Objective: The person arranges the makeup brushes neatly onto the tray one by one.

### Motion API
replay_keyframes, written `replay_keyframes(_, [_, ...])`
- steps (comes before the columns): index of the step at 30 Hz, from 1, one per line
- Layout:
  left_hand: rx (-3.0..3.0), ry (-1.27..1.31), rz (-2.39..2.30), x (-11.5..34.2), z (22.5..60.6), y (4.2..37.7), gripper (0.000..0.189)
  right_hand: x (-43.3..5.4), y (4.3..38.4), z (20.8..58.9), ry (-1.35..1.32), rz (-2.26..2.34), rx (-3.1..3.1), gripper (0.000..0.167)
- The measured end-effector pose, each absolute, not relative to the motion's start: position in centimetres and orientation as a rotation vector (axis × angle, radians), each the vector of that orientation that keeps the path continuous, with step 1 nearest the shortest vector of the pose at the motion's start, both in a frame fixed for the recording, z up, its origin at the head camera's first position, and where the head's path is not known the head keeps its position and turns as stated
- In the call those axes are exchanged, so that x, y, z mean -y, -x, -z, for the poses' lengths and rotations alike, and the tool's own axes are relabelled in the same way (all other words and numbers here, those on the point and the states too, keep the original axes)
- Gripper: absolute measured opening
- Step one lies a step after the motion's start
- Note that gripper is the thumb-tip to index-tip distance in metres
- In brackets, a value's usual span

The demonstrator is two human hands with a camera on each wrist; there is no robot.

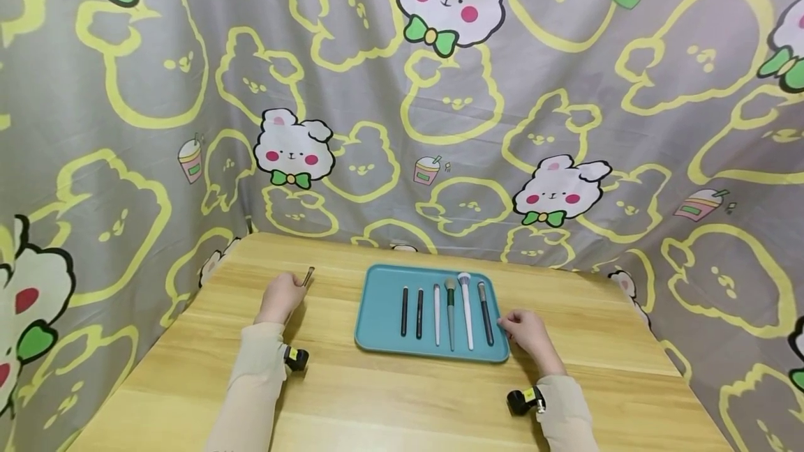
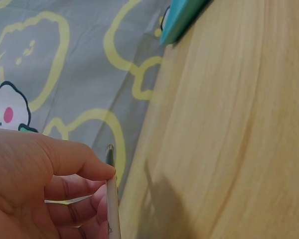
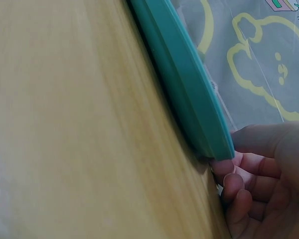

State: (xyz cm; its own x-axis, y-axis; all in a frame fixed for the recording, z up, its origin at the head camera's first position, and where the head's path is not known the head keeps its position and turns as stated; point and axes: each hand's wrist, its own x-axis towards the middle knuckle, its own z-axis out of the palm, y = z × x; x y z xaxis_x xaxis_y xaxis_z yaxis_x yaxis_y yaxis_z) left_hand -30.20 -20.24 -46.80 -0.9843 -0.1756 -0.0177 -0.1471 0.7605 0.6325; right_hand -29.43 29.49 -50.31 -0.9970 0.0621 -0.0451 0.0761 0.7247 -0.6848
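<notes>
My left hand [image 1: 283, 296], over the table left of the tray, pinches a slim makeup brush [image 1: 308, 275] between thumb and fingers. In the left wrist view the brush [image 2: 113, 204] has a pale handle and a dark upper part with a small tip. The teal tray [image 1: 380, 312] lies on the table with several makeup brushes side by side: black-handled ones [image 1: 405, 312] on the left, white [image 1: 466, 312] and green [image 1: 451, 305] ones further right. At the tray's right edge my right hand [image 1: 526, 332] grips the rim [image 3: 209, 114], its fingertips low beside the corner.
The wooden table [image 1: 389, 403] spreads around the tray. A grey patterned curtain [image 1: 364, 89] hangs behind the table and along both sides. A small black camera [image 1: 296, 358] is strapped to the left wrist and another camera [image 1: 520, 402] to the right.
</notes>
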Motion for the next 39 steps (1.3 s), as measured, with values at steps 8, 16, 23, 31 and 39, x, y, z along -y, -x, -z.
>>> replay_keyframes(8, [2.891,-0.236,1.018,20.0,46.1,30.2,0.014,-29.6,29.5,50.2,-0.100,1.156,-2.907,0.020])
replay_keyframes(16, [2.871,-0.215,1.040,18.8,45.1,30.1,0.017,-29.5,29.5,50.3,-0.101,1.147,-2.919,0.020])
replay_keyframes(23, [2.852,-0.181,1.026,17.3,44.1,30.3,0.015,-29.4,29.6,50.4,-0.105,1.156,-2.906,0.020])
replay_keyframes(31, [2.828,-0.152,1.086,15.4,44.0,31.1,0.014,-29.3,29.6,50.3,-0.100,1.154,-2.910,0.020])
replay_keyframes(39, [2.802,-0.138,1.132,12.9,43.9,31.8,0.011,-29.4,29.4,50.2,-0.115,1.150,-2.916,0.019])
